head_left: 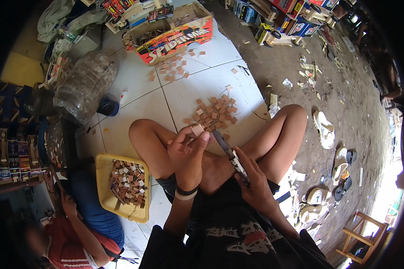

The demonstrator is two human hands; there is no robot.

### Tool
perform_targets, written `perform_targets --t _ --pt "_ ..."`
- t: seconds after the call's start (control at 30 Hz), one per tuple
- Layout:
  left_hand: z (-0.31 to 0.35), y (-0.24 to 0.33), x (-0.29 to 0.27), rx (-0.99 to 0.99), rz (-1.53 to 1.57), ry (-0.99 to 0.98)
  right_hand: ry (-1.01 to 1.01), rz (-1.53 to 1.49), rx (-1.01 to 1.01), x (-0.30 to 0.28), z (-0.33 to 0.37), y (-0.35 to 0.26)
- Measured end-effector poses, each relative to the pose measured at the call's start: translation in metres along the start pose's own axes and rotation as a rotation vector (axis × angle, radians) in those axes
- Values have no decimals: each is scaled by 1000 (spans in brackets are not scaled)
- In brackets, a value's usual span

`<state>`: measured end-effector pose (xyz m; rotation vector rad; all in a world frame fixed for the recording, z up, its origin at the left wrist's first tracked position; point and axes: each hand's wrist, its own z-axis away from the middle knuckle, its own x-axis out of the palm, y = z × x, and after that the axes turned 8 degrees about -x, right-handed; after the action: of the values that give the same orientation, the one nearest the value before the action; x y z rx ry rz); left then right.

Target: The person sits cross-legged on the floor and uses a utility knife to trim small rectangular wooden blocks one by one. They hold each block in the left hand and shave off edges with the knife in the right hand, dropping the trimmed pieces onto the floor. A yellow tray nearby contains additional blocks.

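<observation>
Between the thumb and fingers of my left hand [187,150] is a small pale wooden square [197,130]. My right hand [256,179] is wrapped around a knife [236,162] with a dark blade and a black-and-white patterned handle. The blade points up and left, its tip close to my left thumb. Just beyond my hands, a loose heap of small brown wooden squares [215,110] lies on the white tiles. Several more squares [173,66] are scattered farther off, below a printed wooden box.
The red-and-black wooden box [177,42] stands at the far side. A yellow tray [101,179] of wooden pieces sits left, beside another person [76,237]. A large clear plastic bag [85,85] lies beyond. Sandals [323,130] and a wooden stool [361,237] stand right.
</observation>
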<state>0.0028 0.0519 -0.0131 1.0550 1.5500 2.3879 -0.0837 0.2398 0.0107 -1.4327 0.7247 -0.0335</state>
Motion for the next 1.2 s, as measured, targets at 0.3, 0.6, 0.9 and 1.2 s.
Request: perform_targets --t 0.3,0.6,0.9,1.2 --pt "2 2 0 4 -31 13 -13 -58 -1 0 1 -2" --pt "6 8 4 2 -48 -25 -184 -249 133 -10 4 -5" --pt "0 11 -17 -236 320 -664 -605 -1422 342 -11 21 13" --pt "-1 19 -26 -412 306 -611 -564 -915 184 -14 15 13"
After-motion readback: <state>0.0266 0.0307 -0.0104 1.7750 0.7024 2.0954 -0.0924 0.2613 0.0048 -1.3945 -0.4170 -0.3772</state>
